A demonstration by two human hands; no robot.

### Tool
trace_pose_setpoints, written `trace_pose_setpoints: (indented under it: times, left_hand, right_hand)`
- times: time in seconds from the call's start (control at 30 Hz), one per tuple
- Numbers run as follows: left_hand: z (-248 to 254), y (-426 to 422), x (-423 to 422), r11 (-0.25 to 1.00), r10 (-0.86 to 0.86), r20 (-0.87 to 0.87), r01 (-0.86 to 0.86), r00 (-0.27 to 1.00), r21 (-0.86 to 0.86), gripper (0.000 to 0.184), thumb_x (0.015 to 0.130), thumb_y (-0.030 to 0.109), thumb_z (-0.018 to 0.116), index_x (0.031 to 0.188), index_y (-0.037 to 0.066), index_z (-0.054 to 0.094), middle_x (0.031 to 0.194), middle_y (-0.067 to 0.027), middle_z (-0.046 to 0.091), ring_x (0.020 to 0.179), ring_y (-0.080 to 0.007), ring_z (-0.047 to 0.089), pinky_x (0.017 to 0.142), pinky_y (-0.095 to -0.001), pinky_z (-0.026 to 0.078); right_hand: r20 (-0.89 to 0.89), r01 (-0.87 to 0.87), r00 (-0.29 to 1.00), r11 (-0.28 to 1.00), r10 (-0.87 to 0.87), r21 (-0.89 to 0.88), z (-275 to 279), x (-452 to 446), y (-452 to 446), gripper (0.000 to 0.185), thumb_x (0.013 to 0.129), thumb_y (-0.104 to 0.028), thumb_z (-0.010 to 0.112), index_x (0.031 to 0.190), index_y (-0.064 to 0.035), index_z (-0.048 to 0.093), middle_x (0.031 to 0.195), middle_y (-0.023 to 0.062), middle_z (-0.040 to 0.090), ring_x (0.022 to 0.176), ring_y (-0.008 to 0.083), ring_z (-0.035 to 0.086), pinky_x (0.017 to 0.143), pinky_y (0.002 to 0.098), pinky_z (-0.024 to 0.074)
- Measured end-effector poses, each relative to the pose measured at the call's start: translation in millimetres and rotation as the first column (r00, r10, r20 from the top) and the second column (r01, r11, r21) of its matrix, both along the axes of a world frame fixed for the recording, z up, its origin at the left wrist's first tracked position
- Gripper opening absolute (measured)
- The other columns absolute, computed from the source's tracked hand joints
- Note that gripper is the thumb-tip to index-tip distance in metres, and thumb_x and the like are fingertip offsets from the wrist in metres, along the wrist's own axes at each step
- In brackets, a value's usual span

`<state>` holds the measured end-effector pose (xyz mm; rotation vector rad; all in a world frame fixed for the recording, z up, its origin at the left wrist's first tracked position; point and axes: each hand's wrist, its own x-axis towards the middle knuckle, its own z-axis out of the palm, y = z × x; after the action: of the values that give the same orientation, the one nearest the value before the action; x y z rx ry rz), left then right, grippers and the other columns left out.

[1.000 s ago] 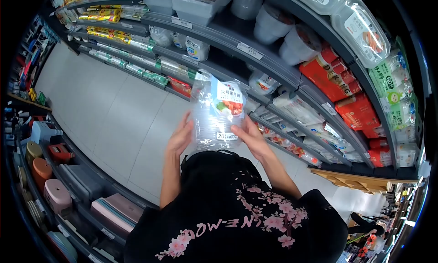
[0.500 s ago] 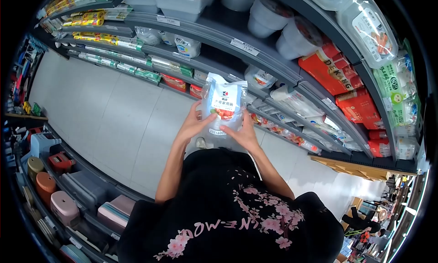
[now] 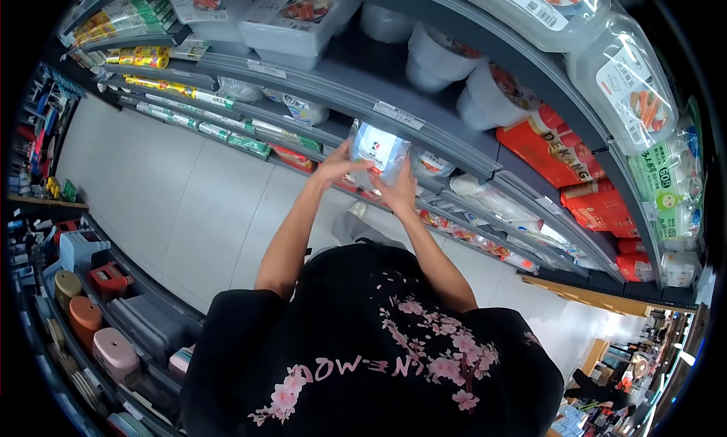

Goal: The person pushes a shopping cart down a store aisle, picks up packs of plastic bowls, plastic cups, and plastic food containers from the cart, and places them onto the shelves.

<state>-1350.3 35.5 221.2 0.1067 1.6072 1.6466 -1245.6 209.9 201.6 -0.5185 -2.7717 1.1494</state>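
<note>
Stocked shelving (image 3: 356,81) takes up most of what reaches me through the head camera, curving across the top and down the right side. The black shirt (image 3: 341,316) with pink blossoms on the wearer fills the lower middle, and pale floor tiles (image 3: 136,179) stretch off to the left. A second shelf unit (image 3: 144,278) stands at lower left.

On the main shelving I pick out a clear lidded box pack (image 3: 625,81) at upper right, a rectangular container (image 3: 291,24) near the top, a red bag (image 3: 549,145) lettered DEKANG, and a round white tub (image 3: 496,96) beside that bag.

Next come the hands. My left hand (image 3: 337,168) has one side of the clear package (image 3: 381,145), my right hand (image 3: 400,187) the other; the grip is closed on it from both sides, thumbs toward the front. The package is held upright in front of the lower shelves, its white-and-blue label facing me; I can't tell whether it touches a shelf edge.

Smaller again is a pink container (image 3: 115,351) on the lower-left unit, then a price tag (image 3: 399,113) just above the package, and smallest a light shoe (image 3: 357,208) on the tiles.
</note>
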Motion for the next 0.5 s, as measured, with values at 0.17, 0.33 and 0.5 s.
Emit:
trace_pose_setpoints:
  times: [0.17, 0.33, 0.5]
  left_hand:
    - [-26.7, 22.5, -35.0, 0.978, 0.118, -0.058, -0.105, 0.991, 0.182, 0.091, 0.072, 0.015, 0.085, 0.146, 0.003, 0.035, 0.137, -0.0124, 0.051, 0.129, -0.0240, 0.047, 0.109, -0.0359, 0.035]
    - [-60.0, 41.6, -67.0, 0.978, 0.173, -0.104, -0.158, 0.979, 0.136, 0.087, 0.068, 0.015, 0.087, 0.140, 0.001, 0.040, 0.133, -0.0114, 0.054, 0.127, -0.0232, 0.048, 0.110, -0.0340, 0.033]
    - [-84.3, 64.3, -71.4, 0.992, 0.111, -0.090, -0.105, 0.990, 0.067, 0.091, 0.065, 0.012, 0.087, 0.141, -0.001, 0.038, 0.133, -0.0128, 0.054, 0.127, -0.0244, 0.048, 0.109, -0.0330, 0.033]
  right_hand:
    - [-0.034, 0.089, 0.995, 0.994, -0.091, -0.067, -9.6, -34.4, -1.0, 0.098, 0.073, -0.034, 0.081, 0.146, -0.0001, 0.026, 0.137, 0.0268, 0.046, 0.126, 0.0397, 0.047, 0.105, 0.0474, 0.0354]
    - [-0.078, 0.142, 0.986, 0.989, -0.146, -0.048, -33.7, -75.9, 21.0, 0.080, 0.073, -0.041, 0.081, 0.133, 0.0015, 0.047, 0.128, 0.0268, 0.055, 0.118, 0.0410, 0.054, 0.099, 0.0419, 0.0435]
    - [0.219, 0.190, 0.964, 0.967, -0.151, -0.171, -42.8, -85.4, 37.8, 0.068, 0.076, -0.042, 0.078, 0.126, 0.0000, 0.058, 0.124, 0.0240, 0.062, 0.117, 0.0350, 0.059, 0.097, 0.0364, 0.0452]
